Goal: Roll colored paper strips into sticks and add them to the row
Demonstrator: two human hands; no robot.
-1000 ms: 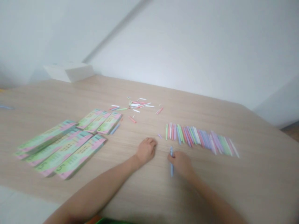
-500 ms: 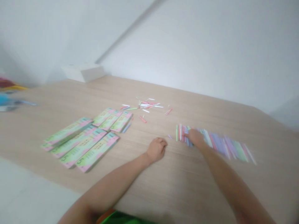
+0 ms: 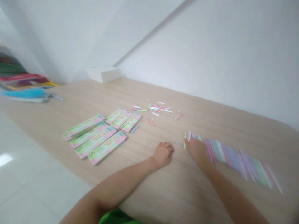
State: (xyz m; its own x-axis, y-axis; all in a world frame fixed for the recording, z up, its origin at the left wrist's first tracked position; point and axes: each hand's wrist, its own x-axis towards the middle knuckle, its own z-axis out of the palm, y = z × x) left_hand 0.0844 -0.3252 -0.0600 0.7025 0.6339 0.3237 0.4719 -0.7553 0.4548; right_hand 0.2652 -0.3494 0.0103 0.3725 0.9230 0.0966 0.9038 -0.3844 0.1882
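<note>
Matt wood-grain table [image 3: 149,193], smooth.

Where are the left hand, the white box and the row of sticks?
Left hand [image 3: 163,155], head view, its back.
White box [image 3: 111,75], head view, right face.
Row of sticks [image 3: 230,157], head view, near middle.

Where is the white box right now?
In the head view, the white box sits at the far edge of the table, left of centre, against the wall, beyond the green-and-pink boxes.
</note>
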